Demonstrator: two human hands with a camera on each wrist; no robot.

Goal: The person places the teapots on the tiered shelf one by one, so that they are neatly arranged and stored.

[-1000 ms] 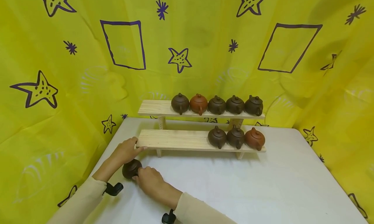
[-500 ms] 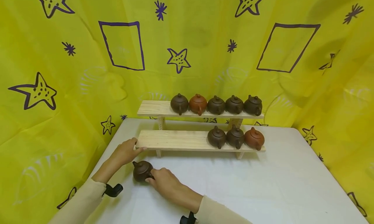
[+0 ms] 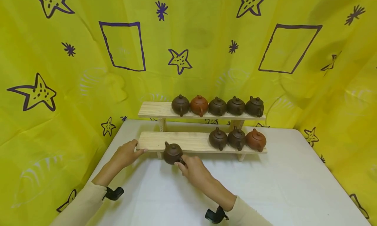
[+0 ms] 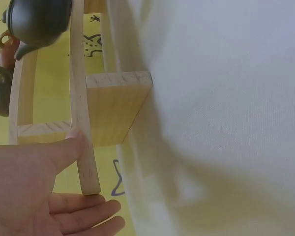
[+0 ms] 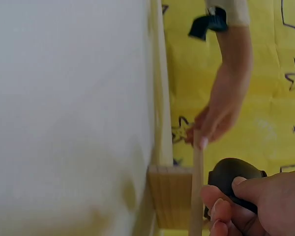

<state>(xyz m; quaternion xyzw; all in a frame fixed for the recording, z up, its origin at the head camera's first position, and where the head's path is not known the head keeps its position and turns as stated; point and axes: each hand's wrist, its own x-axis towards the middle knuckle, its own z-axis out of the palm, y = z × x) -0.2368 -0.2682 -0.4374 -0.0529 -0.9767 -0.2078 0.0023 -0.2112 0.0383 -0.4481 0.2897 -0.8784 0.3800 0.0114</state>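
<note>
My right hand (image 3: 196, 172) pinches the handle of a dark brown teapot (image 3: 172, 153), held at the front edge of the lower shelf. Its spout points away and to the left, and its lid is on. In the right wrist view the thumb lies against the dark teapot (image 5: 231, 169). With thumb and fingers, my left hand (image 3: 125, 153) grips the left end of the lower wooden shelf (image 3: 168, 141); the thumb (image 4: 71, 147) lies on the plank in the left wrist view. Dark and reddish teapots (image 3: 218, 138) stand on that shelf's right half.
Behind and higher, the upper shelf (image 3: 154, 108) carries a row of several teapots (image 3: 199, 105), one reddish and the others dark. The two-step stand is on a white-covered table (image 3: 265, 186). A yellow curtain (image 3: 206, 29) with drawn stars surrounds the table's back and sides.
My right hand has carried the dark teapot rightward and up from the table at the left to the lower shelf's front edge. The left hand stays on the shelf end.
</note>
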